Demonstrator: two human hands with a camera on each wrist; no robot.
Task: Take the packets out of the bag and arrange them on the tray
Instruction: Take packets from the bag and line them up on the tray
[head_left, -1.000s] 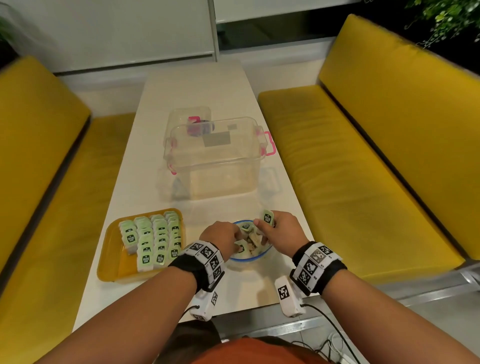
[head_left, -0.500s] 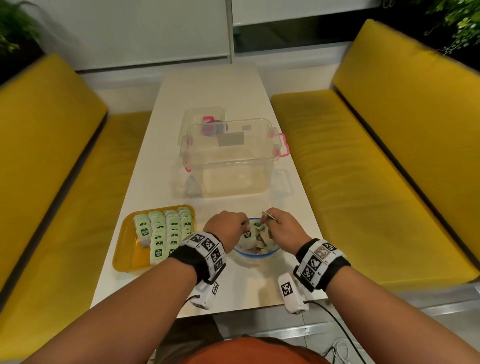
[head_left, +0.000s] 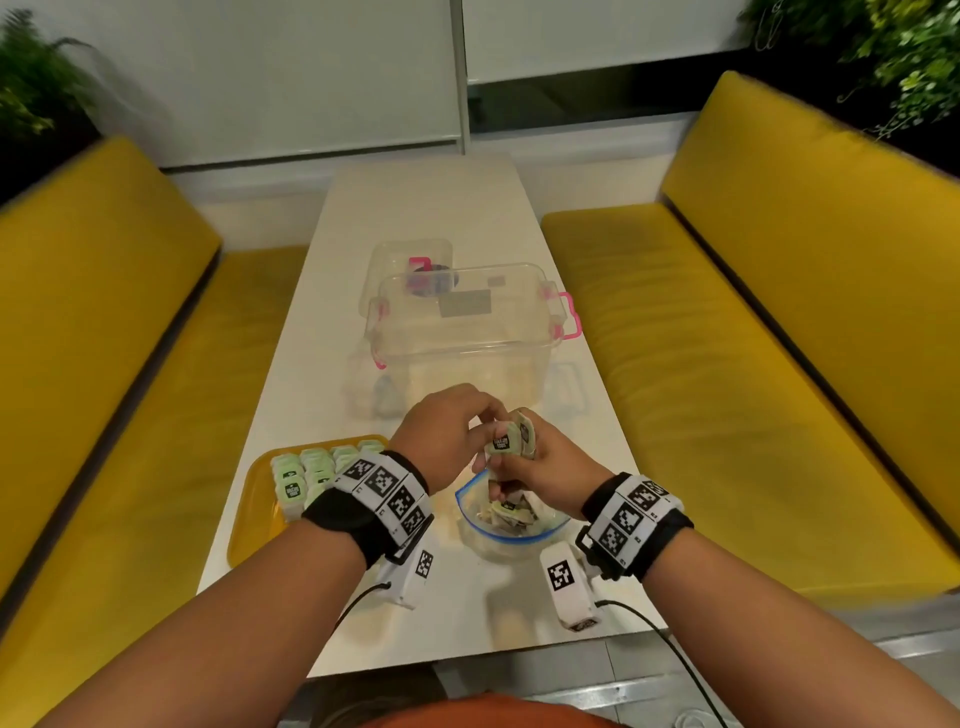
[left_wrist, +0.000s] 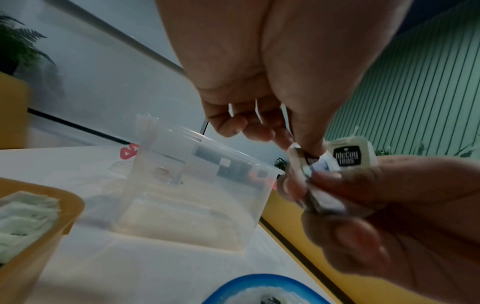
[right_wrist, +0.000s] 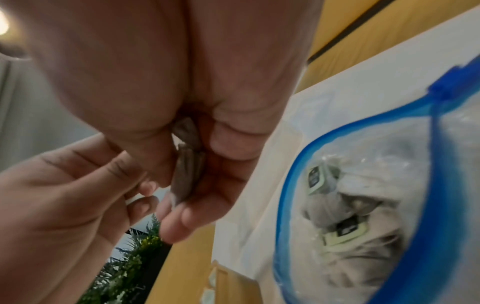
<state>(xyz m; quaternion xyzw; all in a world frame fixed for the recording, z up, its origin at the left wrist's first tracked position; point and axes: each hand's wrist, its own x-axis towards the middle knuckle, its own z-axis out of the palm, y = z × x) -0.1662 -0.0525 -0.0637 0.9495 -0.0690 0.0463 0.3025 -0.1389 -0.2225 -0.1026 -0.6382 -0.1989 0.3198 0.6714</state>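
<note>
Small pale green tea packets (head_left: 510, 439) are held in a little stack above the bag. My right hand (head_left: 525, 460) grips that stack (right_wrist: 187, 176) between thumb and fingers. My left hand (head_left: 485, 430) pinches a packet (left_wrist: 313, 159) at the top of the stack with thumb and fingertips. The clear zip bag (head_left: 470, 512) with a blue rim lies open on the table under both hands, with several packets (right_wrist: 345, 228) inside. The yellow tray (head_left: 254, 519) sits to the left, and rows of packets (head_left: 306, 470) stand in its far part.
A clear lidded plastic box (head_left: 462, 338) with pink latches stands just beyond the hands, a smaller clear container (head_left: 410, 254) behind it. The white table (head_left: 426, 208) runs away from me between two yellow benches (head_left: 701, 322). Cables hang from both wristbands at the near edge.
Both hands have come up out of the bag and met above it. The right hand's packets are now gathered in a stack, and the left hand pinches one of them.
</note>
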